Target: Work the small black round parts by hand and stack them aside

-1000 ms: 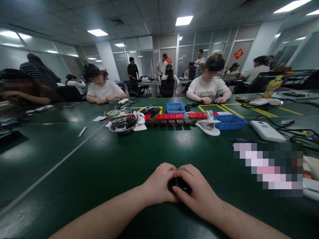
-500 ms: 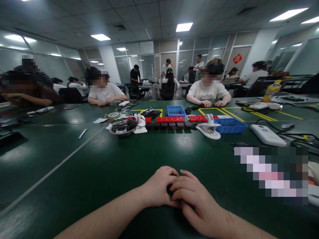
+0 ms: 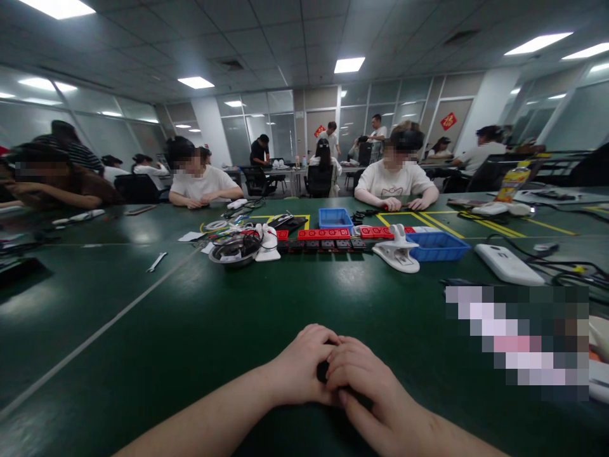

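Observation:
My left hand [image 3: 304, 365] and my right hand [image 3: 364, 377] meet low in the middle of the view, over the green table [image 3: 214, 330]. Both have their fingers curled around a small black object [image 3: 323, 370]. Only a dark bit of it shows between them, so its shape is hidden. The right fingers lie over the left hand's fingers, and the right thumb is tucked below.
Beyond my hands stand a metal bowl of cables [image 3: 233, 254], red socket strips [image 3: 323, 233], a white clamp [image 3: 397, 251] and a blue tray [image 3: 438, 247]. A wrench [image 3: 157, 262] lies left, a white device [image 3: 509, 263] right. People sit across the table.
My right fingers have curled in a little more over the left hand, and the right index finger is less raised. The whole view has shifted slightly downward.

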Demonstrator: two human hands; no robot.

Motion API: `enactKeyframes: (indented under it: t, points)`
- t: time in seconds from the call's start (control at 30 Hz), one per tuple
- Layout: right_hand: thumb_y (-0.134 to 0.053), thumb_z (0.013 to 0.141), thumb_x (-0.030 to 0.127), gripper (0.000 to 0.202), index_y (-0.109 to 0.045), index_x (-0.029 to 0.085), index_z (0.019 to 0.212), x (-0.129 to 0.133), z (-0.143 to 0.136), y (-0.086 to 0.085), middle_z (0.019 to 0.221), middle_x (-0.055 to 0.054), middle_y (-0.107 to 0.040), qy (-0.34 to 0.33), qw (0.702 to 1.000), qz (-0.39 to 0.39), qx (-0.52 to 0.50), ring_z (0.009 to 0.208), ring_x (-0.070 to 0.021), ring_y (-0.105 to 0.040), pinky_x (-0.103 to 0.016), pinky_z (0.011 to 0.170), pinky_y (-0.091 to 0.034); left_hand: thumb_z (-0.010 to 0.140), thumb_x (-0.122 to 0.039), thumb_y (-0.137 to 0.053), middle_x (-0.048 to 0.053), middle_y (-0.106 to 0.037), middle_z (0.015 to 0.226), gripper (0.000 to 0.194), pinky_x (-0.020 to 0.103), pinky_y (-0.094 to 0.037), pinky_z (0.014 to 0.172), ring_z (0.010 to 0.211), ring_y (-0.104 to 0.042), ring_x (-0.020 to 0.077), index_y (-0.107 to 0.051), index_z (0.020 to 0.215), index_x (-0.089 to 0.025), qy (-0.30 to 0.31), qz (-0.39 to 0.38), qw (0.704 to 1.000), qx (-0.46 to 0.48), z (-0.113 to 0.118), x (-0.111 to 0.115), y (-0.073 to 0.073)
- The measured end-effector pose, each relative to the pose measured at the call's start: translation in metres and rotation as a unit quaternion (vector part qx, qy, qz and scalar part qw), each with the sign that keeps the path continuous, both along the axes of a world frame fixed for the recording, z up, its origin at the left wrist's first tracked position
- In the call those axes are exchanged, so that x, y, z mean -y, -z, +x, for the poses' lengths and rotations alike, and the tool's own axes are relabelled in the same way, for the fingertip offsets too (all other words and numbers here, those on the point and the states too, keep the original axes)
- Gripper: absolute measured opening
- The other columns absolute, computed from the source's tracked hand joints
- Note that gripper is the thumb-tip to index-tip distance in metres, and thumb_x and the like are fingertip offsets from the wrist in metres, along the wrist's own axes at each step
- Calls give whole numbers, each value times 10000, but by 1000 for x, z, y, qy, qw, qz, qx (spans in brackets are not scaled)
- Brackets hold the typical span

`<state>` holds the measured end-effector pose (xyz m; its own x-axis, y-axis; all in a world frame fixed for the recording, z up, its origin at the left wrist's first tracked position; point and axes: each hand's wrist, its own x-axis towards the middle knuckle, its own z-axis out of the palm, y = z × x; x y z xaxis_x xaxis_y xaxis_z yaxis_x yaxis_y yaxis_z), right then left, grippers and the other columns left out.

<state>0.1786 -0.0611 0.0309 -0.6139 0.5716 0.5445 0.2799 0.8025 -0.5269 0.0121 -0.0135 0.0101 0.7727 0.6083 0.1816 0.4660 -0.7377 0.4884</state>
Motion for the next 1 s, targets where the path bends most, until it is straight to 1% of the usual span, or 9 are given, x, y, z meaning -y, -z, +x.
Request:
enactKeyframes:
  t: [0.1,0.17,0.27,0.37,0.43,0.57,0.73,0.93,1.0]
  points:
    - [-425,762,78,281,-490,214,1000,0,5,2,927,-20,-594,27,999,28,33,958,-146,-528,-423,1036,-206,563,-376,-719,10,-511,1001,441,334,-358,880,948,-466,206,-581,958,-235,-8,-9,1000,1,0,1,0]
    - [-453,771,115,344,-434,218,1099,-1,8,5,1030,-45,-569,52,997,52,38,1037,-170,-494,-455,1044,-169,539,-388,-723,17,-507,1023,552,351,-354,893,953,-468,214,-535,1034,-234,-19,-20,1000,12,0,2,0]
    - [-487,763,177,397,-387,200,1147,-3,8,11,1096,-82,-528,97,994,57,17,1062,-206,-468,-460,1006,-246,493,-425,-732,34,-500,1070,724,397,-330,933,975,-468,232,-452,1131,-228,-36,-29,998,31,2,6,-1]
    - [-515,749,234,372,-416,184,1104,-5,5,14,1058,-91,-525,137,990,34,-4,999,-220,-484,-404,891,-383,472,-460,-729,45,-498,1088,790,469,-248,995,1000,-467,249,-414,1155,-217,-59,-35,997,35,6,10,-1]
    - [-527,747,272,328,-449,174,1050,-6,3,13,1002,-87,-531,150,989,12,-7,926,-211,-500,-365,804,-428,466,-481,-725,49,-503,1075,786,505,-193,1018,1004,-469,255,-420,1138,-209,-79,-41,995,33,8,12,-2]
    - [-548,729,305,213,-484,167,878,-7,0,10,851,-60,-529,164,986,-25,14,769,-187,-494,-346,691,-438,446,-488,-738,37,-519,955,659,499,-194,1025,925,-490,232,-495,980,-188,-107,-44,993,27,9,13,-3]
    - [-567,669,194,135,-483,168,770,-8,-3,8,800,-44,-503,182,980,-54,62,738,-177,-471,-328,654,-426,532,-383,-711,-3,-512,871,383,459,-186,1037,869,-496,183,-532,819,-204,-95,-36,995,14,10,14,-3]
    - [-549,693,166,108,-518,159,796,-8,-2,7,829,-59,-506,170,980,-75,77,773,-190,-477,-355,681,-428,537,-345,-713,-7,-526,891,416,434,-184,1034,896,-494,182,-542,893,-215,-69,-27,997,12,9,11,-2]
    - [-534,711,163,124,-528,165,836,-8,-2,6,854,-61,-513,150,983,-72,71,789,-188,-485,-353,693,-433,540,-331,-712,-5,-531,905,416,413,-233,1010,892,-492,184,-549,905,-215,-56,-26,998,11,7,8,-1]
